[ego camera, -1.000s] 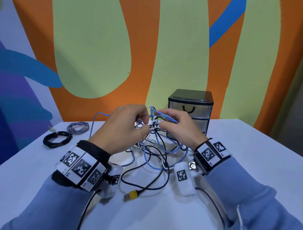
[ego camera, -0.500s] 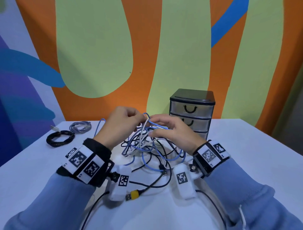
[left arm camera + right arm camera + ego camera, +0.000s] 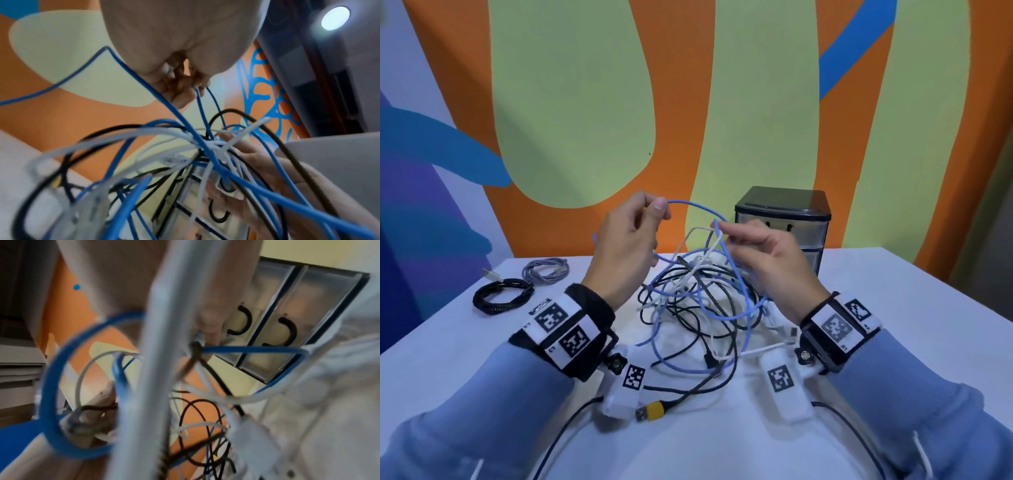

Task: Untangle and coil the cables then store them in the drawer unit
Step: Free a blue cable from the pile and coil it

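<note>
While the left hand (image 3: 626,240) pinches the blue cable (image 3: 690,205), the right hand (image 3: 760,253) pinches white and blue strands. Pulling could tighten the tangle (image 3: 698,301).

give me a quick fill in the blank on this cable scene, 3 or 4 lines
1. The left hand pinches a loop of the ____ cable.
2. The USB plug lying nearest the person has a ____ collar.
3. The drawer unit stands behind the ____ hand.
4. Beside the coiled black cable at the table's left lies a coiled ____ one.

Missing words: blue; yellow; right; grey
</note>
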### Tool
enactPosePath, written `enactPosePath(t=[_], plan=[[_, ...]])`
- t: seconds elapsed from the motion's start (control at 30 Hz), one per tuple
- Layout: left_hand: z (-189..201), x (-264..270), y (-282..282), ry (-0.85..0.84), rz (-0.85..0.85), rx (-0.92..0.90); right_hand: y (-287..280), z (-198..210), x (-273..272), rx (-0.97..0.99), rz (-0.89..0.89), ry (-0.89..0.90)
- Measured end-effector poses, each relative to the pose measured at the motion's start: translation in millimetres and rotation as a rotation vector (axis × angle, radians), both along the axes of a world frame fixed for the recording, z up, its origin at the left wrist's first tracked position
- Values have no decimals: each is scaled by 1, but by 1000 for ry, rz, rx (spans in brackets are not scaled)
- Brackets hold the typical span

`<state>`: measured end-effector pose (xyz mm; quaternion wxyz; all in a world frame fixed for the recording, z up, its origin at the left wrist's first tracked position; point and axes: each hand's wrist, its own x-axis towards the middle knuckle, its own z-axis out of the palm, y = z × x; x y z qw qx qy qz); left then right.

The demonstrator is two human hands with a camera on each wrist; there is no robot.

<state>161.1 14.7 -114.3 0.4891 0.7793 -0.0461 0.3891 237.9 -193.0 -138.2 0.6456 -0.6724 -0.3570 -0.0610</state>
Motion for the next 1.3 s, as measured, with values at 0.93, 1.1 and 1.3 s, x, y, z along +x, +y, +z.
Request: enactPosePath(t=[0.93,1.1,1.3], plan=[[4,-43,1,508,-175,776,-10,22,-19,260,31,369],[10,-46,10,535,-158,718,-15,22,-8,307,-211,192],[20,-50,28,529,-21,663,-32,36,9,715,-136,238]])
